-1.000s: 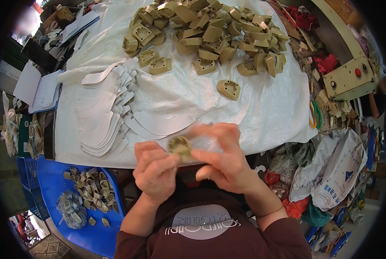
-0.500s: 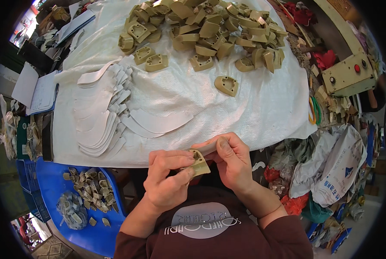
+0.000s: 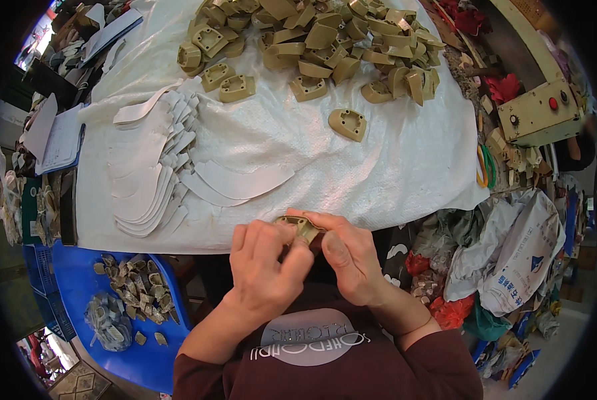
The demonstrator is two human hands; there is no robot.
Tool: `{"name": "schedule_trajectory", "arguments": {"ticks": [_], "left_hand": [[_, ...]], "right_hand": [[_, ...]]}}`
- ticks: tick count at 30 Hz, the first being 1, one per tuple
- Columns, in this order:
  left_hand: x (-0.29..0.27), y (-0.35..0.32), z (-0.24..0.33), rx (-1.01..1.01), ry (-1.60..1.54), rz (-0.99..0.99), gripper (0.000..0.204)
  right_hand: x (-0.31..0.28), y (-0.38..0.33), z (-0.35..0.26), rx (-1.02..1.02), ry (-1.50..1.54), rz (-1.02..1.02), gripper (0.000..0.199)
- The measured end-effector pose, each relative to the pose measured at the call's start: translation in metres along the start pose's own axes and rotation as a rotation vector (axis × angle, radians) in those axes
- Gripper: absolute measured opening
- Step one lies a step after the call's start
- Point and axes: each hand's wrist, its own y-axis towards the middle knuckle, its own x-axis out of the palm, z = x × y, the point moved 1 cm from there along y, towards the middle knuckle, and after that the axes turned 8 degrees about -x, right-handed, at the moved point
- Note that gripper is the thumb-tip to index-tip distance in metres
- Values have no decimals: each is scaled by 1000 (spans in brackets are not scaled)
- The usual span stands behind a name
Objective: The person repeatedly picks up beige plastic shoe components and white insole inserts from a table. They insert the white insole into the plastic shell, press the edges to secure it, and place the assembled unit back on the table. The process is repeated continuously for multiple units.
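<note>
Close to my body, just off the near edge of the white sheet, both hands hold an olive-tan shoe heel (image 3: 303,230) with a hollow top and small holes. My left hand (image 3: 266,263) pinches it, thumb and fingers pressed on its top and near side. My right hand (image 3: 352,257) is closed round its right and far side, fingers stretched along the edge. The grey-white strip is mostly hidden by the fingers. Beyond my hands lie a fanned stack of curved white strips (image 3: 145,193) and a single heel (image 3: 348,125), on the sheet.
A large pile of olive-tan heels (image 3: 318,40) covers the far part of the white sheet (image 3: 378,173). At lower left, a blue stool (image 3: 105,353) bears small pieces (image 3: 142,287) and a plastic bag (image 3: 108,323). A control box (image 3: 538,113) and several bags (image 3: 518,253) are at right.
My left hand has turned over the heel and moved to its near side. My right hand has come in against the heel, and the strip it pinched is now mostly hidden.
</note>
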Motion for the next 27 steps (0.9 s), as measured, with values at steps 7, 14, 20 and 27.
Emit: {"name": "schedule_trajectory", "arguments": {"ticks": [7, 14, 20, 27], "left_hand": [[10, -7, -13, -115, -657, 73, 29], [10, -8, -18, 12, -483, -36, 29], [15, -12, -13, -422, -843, 96, 17], [21, -10, -5, -697, -1037, 89, 14]], "right_hand": [[-31, 23, 28, 126, 322, -243, 39], [-31, 33, 34, 118, 308, -270, 44], [-15, 22, 39, -27, 433, -9, 37], [-6, 21, 35, -309, -42, 35, 19]]}}
